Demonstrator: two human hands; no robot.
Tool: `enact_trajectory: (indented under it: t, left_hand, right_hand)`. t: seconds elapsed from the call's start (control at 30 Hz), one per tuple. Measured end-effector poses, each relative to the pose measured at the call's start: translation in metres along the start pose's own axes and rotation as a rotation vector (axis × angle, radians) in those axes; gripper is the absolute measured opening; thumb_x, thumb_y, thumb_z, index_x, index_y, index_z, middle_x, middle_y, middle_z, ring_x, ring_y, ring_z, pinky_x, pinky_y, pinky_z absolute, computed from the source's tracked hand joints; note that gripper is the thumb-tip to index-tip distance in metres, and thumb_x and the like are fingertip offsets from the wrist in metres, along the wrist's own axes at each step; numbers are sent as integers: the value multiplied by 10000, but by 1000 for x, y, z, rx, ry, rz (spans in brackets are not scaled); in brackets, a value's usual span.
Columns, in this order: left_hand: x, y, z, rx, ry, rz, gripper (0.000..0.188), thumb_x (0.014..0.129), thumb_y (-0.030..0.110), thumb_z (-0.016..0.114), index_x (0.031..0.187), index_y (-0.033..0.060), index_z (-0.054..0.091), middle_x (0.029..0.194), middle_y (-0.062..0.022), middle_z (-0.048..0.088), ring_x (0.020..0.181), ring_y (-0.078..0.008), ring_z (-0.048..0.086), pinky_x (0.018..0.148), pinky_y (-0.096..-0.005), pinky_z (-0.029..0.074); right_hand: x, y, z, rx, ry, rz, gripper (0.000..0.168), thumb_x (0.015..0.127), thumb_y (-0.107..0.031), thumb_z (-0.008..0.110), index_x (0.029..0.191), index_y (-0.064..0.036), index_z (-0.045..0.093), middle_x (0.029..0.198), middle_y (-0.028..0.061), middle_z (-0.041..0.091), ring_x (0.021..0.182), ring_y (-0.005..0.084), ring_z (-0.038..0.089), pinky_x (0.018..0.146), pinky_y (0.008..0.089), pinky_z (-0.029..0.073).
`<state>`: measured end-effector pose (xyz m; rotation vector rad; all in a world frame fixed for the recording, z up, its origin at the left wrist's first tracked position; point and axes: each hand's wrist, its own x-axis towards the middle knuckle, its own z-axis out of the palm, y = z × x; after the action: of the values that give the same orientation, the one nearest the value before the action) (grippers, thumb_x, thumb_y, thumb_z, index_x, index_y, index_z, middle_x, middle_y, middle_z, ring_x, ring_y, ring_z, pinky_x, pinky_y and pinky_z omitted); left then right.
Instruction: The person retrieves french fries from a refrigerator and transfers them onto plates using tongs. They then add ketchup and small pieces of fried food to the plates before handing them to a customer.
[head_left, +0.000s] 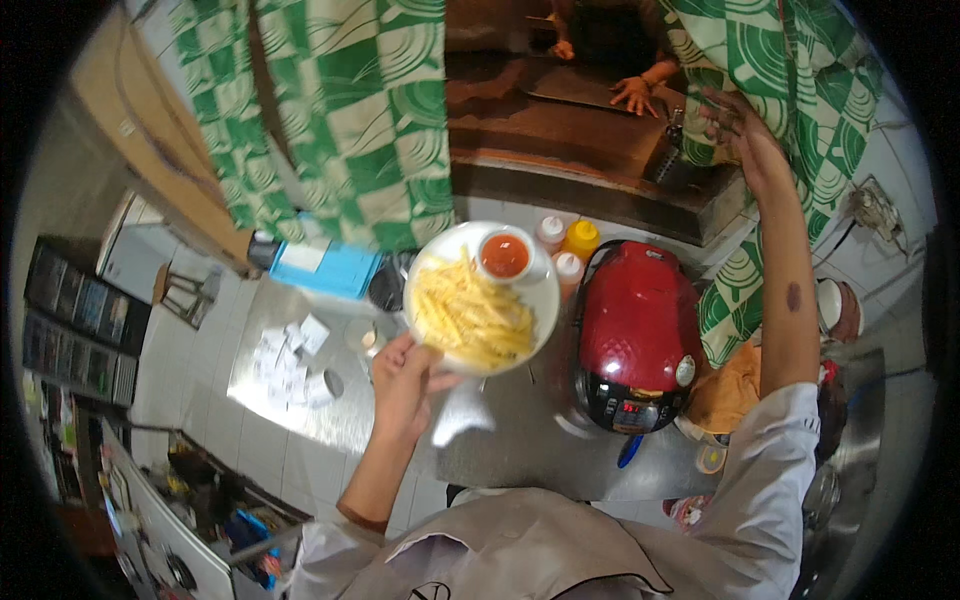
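Observation:
My left hand (409, 379) grips the near edge of a white plate (546, 319), thumb on the rim. French fries (465, 315) are heaped on it, beside a small white cup (529, 270) of red sauce (504, 255). The plate is above the steel counter (517, 442). At the upper right, my right hand (735, 131) is raised against a green and white patterned curtain (750, 45) at the opening's right side. Its fingers are blurred, so whether they grip the cloth does not show.
Beyond the opening, another person's hand (636, 94) rests over a brown wooden surface (495, 105). A red rice cooker (637, 322) stands on the counter near squeeze bottles (581, 238). Paper slips (285, 367) and a blue tray (330, 270) lie left. Another curtain panel (360, 112) hangs at left.

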<state>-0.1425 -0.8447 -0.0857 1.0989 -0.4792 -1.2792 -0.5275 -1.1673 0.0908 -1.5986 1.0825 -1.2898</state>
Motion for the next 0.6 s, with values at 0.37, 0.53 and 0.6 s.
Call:
enact_trajectory:
  t: [0.37, 0.53, 0.6]
  left_hand:
    - [267, -13, 116, -91, -224, -131, 151, 924, 27, 599, 1047, -52, 637, 1008, -152, 726, 860, -250, 746, 762, -400, 669]
    - [360, -59, 127, -168, -224, -30, 128, 873, -6, 603, 980, -69, 635, 967, -147, 714, 756, -237, 726, 744, -430, 671]
    - [378, -63, 141, -165, -160, -9, 138, 875, -8, 615, 978, -101, 617, 947, -179, 707, 744, -260, 733, 701, -430, 680]
  right_hand:
    - [-47, -49, 27, -109, 262, 168, 441, 1027, -206, 612, 1416, -10, 545, 1280, 103, 702, 981, 186, 682, 821, 331, 509]
    - [-56, -52, 34, -89, 271, 119, 438, 1021, -219, 626, 1407, -25, 556, 1267, 97, 708, 921, 161, 675, 776, 295, 496]
    - [-62, -55, 32, -129, 276, 102, 425, 1025, -220, 616, 1403, -31, 564, 1259, 97, 708, 911, 159, 669, 775, 296, 495]
